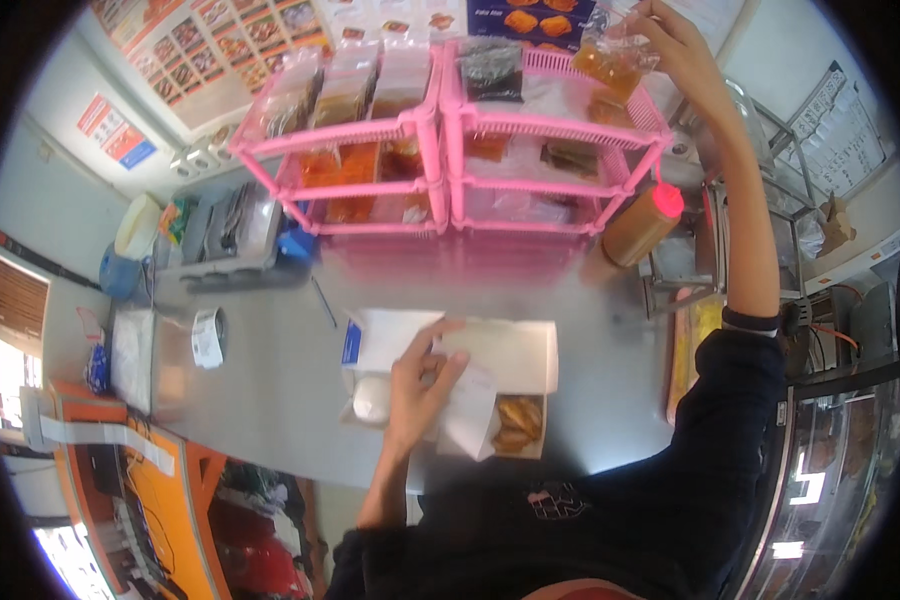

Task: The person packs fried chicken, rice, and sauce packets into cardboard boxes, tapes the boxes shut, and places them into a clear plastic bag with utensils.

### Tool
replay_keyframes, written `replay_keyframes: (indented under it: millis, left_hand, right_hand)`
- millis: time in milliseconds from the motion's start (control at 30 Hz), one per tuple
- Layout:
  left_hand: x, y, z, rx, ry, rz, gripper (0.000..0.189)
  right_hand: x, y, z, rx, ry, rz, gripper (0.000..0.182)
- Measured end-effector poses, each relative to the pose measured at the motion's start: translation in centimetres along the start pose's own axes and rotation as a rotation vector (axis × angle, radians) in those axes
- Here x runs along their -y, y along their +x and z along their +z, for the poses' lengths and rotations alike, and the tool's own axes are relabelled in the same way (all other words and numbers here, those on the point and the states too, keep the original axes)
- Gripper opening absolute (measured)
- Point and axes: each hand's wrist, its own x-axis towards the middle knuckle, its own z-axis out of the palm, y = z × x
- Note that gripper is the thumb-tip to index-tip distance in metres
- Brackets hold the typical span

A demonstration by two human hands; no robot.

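My right hand (664,37) is raised at the top right, its fingers closed on a clear plastic sachet of amber sauce (607,67) above the pink plastic rack (555,127). My left hand (424,379) hovers over the open cardboard food boxes, thumb and fingers curved and apart; a white paper sheet (469,409) lies just beside it, and whether they touch is unclear. Golden fried pieces of food (517,424) fill part of the right box (550,356). A rounded white item (371,399) sits in the left box (351,345).
More sachets (345,169) fill the pink rack's tiers. A squeeze bottle of brown sauce (643,226) stands right of it, near a metal rack (765,161). A grey cutlery tray (232,225), a pen (324,301) and a printed label (207,339) are on the left side of the metal table.
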Motion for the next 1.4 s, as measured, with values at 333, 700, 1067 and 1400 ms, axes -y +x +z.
replay_keyframes:
  millis: [333,700,1067,1400]
  left_hand:
    - [-2.0,-1.1,-2.4,-0.032,-0.089,0.134,0.026]
    - [6.1,-8.1,-9.9,-0.207,0.24,0.075,0.016]
    - [11.5,-13.8,-17.8,-0.08,0.285,-0.13,0.015]
    - [14.6,-7.0,-20.3,0.134,1.192,-0.132,0.053]
  right_hand:
    - [9.6,-17.2,12.1,0.623,0.312,0.029,0.012]
    - [11.5,-30.4,25.8,0.036,-0.091,-0.305,0.016]
    - [12.8,-40.7,35.4,0.362,0.317,0.233,0.015]
    - [6.1,-36.3,36.4,0.054,-0.468,-0.136,0.017]
